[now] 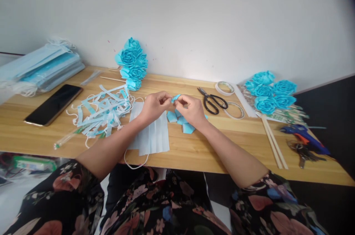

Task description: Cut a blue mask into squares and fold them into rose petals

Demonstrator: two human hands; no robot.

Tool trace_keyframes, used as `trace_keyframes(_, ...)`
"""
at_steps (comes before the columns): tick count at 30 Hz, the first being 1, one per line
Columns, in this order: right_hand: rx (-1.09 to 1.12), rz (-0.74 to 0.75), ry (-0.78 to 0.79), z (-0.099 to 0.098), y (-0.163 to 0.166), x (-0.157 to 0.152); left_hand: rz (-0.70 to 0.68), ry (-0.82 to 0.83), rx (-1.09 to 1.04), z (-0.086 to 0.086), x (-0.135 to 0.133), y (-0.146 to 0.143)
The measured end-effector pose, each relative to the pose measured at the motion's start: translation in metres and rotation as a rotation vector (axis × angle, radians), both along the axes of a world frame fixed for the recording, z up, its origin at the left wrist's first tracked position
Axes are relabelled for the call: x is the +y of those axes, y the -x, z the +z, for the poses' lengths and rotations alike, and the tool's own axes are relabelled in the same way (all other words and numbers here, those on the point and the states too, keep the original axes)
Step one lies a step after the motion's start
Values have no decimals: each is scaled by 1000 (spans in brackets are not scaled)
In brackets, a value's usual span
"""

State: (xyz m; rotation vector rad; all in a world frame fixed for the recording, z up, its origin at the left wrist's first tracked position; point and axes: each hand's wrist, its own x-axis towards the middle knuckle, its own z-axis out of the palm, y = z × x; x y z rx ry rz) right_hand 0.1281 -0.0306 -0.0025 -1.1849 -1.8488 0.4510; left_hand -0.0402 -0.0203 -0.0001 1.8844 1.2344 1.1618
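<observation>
Between my two hands is a small blue petal-like piece, pinched from both sides above the table. My left hand closes its thumb and fingertips on the left end. On the other end, my right hand grips with thumb and forefinger. Several cut blue pieces lie on the wood just below, partly hidden by my right hand. Under my left wrist are pale blue face masks, lying flat, with an ear loop hanging over the table's front edge.
Left are cut mask strips, a phone and stacked masks. Blue flowers lean on the wall; more flowers lie right. Scissors, tape rolls, sticks, a glue gun and keys are rightward.
</observation>
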Motion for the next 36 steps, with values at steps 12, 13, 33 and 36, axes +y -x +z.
trace_keyframes(12,27,14,-3,0,0,0,-138,298,-357,-3,6,2)
trace_keyframes(13,25,10,1,0,0,0,-142,295,-354,-2,6,2)
trace_keyframes(33,13,-5,39,2,-1,0,-207,360,-457,4,3,1)
trace_keyframes(36,83,6,113,5,-2,0,-231,362,-476,4,3,1)
